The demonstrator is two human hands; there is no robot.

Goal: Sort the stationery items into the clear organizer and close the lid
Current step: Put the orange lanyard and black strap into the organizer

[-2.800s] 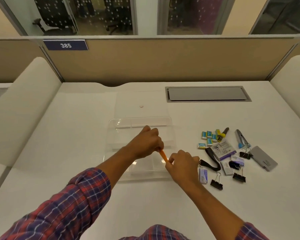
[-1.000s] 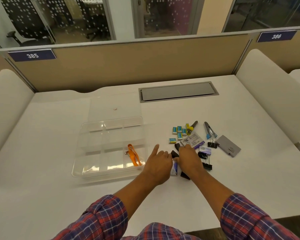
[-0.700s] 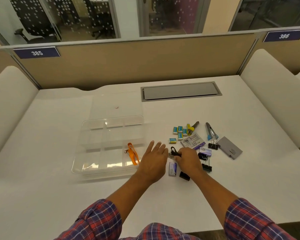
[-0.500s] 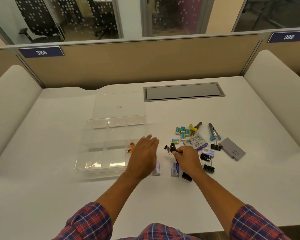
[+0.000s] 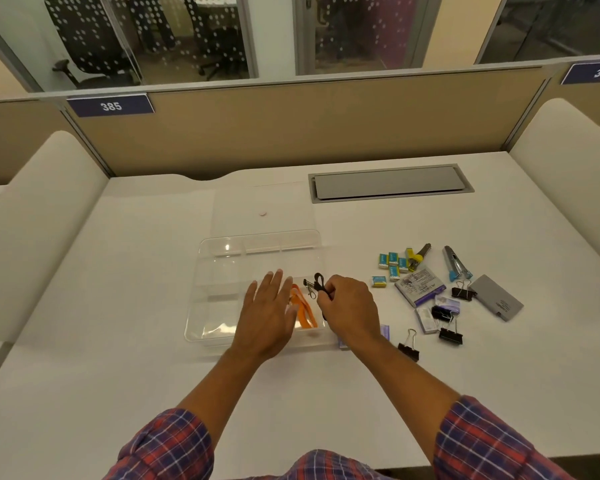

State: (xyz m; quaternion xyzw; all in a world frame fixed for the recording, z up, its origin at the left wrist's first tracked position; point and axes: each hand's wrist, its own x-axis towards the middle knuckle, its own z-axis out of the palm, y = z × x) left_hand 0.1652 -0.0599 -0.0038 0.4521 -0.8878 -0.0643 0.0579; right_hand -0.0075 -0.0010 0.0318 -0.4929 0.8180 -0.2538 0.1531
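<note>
The clear organizer [image 5: 205, 271] lies open on the white desk, its lid [image 5: 262, 206] flat behind it. An orange lanyard [image 5: 303, 311] rests in its near right compartment. My right hand [image 5: 350, 311] is shut on a black lanyard [image 5: 317, 284] with a metal clip, held over the organizer's right edge. My left hand [image 5: 269, 315] hovers flat and open above the near compartments. To the right lie small blue eraser boxes [image 5: 392, 263], staple boxes [image 5: 420, 287], black binder clips [image 5: 451, 332], a stapler [image 5: 456, 265] and a grey card holder [image 5: 496, 297].
A grey cable hatch [image 5: 388, 183] is set into the desk at the back right. Tan partition panels [image 5: 309, 129] and white side dividers [image 5: 568, 161] enclose the desk. A single binder clip [image 5: 409, 346] lies near my right forearm.
My right hand picked the black lanyard out of the pile and carried it left to the organizer. My left hand moved left over the tray. The orange lanyard was put in earlier.
</note>
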